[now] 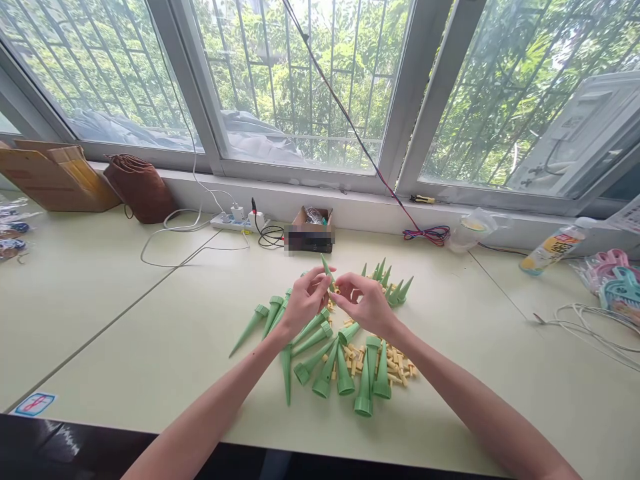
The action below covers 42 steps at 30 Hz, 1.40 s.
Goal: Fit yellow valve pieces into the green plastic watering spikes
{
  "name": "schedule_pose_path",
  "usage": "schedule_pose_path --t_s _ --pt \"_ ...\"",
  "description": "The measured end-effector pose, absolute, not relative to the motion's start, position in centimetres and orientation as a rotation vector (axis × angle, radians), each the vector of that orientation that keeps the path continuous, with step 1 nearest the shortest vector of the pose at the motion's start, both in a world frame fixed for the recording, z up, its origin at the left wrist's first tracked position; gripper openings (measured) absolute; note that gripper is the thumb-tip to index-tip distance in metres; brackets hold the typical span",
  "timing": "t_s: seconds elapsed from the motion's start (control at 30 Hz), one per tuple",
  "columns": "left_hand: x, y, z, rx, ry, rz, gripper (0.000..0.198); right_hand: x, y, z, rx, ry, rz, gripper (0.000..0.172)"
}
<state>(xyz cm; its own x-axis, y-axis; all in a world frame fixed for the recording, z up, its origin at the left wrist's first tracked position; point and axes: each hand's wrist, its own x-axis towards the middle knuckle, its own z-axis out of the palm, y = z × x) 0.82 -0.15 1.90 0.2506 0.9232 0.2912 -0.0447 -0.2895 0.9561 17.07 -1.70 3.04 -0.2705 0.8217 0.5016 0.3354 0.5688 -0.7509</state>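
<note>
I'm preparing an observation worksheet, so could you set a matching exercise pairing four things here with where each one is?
Things:
1. Brown pouch
2. Bottle
3. Raised green cone
4. Loose yellow pegs

Places:
A. At the fingers of the left hand
B. Right of the coiled cable
C. Among other green cones
D. Beside the cardboard box

Right pairs: 1-D, 2-B, 3-A, 4-C
</note>
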Motion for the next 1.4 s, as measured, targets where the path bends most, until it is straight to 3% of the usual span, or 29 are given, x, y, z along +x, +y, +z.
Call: schedule_pose_path --t_s 1.4 --pt "1.20 -0.30 1.86 1.480 0.854 1.202 0.034 16.86 -1.74 2.77 -0.898 -1.879 0.603 0.009"
